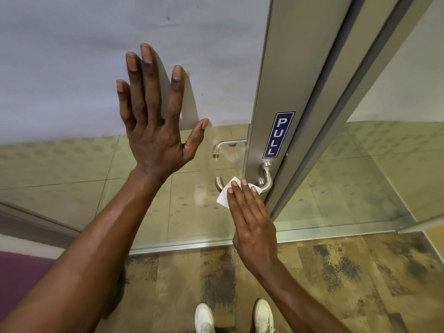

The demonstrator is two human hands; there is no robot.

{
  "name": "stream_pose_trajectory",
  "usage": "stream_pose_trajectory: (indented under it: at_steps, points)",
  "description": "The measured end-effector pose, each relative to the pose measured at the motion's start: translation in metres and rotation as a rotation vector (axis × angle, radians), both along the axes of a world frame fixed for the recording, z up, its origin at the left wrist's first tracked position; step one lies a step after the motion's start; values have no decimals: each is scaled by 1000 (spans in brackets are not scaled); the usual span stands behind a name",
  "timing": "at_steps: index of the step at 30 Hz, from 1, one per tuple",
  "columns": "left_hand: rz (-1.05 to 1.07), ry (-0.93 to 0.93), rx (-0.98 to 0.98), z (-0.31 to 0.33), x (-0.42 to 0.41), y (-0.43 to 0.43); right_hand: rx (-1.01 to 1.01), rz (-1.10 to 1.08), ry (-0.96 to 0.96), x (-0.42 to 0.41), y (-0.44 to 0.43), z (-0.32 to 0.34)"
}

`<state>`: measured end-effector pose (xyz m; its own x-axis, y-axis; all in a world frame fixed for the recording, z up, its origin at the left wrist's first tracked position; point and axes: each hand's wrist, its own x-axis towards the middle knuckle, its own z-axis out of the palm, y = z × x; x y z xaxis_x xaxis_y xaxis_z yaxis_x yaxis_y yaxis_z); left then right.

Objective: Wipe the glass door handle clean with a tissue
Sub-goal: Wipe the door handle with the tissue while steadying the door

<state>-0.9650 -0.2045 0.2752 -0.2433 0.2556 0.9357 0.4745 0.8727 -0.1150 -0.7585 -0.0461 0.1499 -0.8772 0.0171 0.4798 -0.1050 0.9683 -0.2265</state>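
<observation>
A brushed steel lever handle (266,175) sticks out from the metal door stile (271,92), just below a blue PULL sticker (278,134). My right hand (249,217) presses a white tissue (224,195) over the handle's bar; its fingers lie flat and cover the middle of the bar, so only the curved left tip and the right bend show. My left hand (153,121) is spread flat against the frosted glass panel (84,56), fingers apart, holding nothing. A second handle (223,146) is visible through the glass on the other side.
The glass door's lower part is see-through and shows pale floor tiles beyond. A metal threshold strip (180,247) runs along the floor. My white shoes (235,318) stand on mottled brown flooring. To the right stands another glass pane (384,164).
</observation>
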Motion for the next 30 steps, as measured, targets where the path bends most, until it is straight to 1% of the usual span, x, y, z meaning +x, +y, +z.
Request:
stream_pose_trajectory:
  at_steps: [2, 3, 6, 8, 9, 10, 12, 14, 16, 17, 20, 24, 26, 28, 30]
  points:
    - [2, 6, 10, -1, -1, 1, 16, -15, -20, 9, 6, -3]
    - [-1, 7, 13, -1, -1, 1, -21, -37, -19, 14, 10, -4]
    - [-5, 15, 20, -1, -2, 2, -232, -124, -7, 22, 15, -4]
    - [-3, 12, 21, -1, -2, 3, -415, -185, 47, 21, 16, -3]
    - [2, 8, 20, -1, -2, 4, -550, -221, 100, 18, 16, -4]
    - [8, 6, 19, -2, -2, 5, -733, -269, 150, 14, 15, -3]
    - [25, 10, 15, -3, -1, 5, -1176, -380, 212, 3, 11, 6]
    - [31, 12, 5, -4, -1, 5, -1567, -427, 233, -7, 2, 14]
    - [26, 9, -7, -4, -3, 3, -1858, -388, 261, -14, -4, 25]
    - [23, 6, -10, -4, -4, 3, -1950, -379, 271, -15, -5, 30]
    - [26, -7, -16, -5, -5, 2, -2114, -375, 218, -11, -7, 42]
    - [28, -16, -6, -7, -6, 1, -2238, -295, 113, 3, -18, 53]
    - [26, -20, -1, -7, -6, 1, -2244, -247, 69, 12, -20, 55]
    - [18, -25, -8, -6, -5, 1, -2188, -214, 21, 24, -19, 59]
    - [19, -28, -17, -5, -4, 1, -2130, -193, 14, 34, -13, 61]
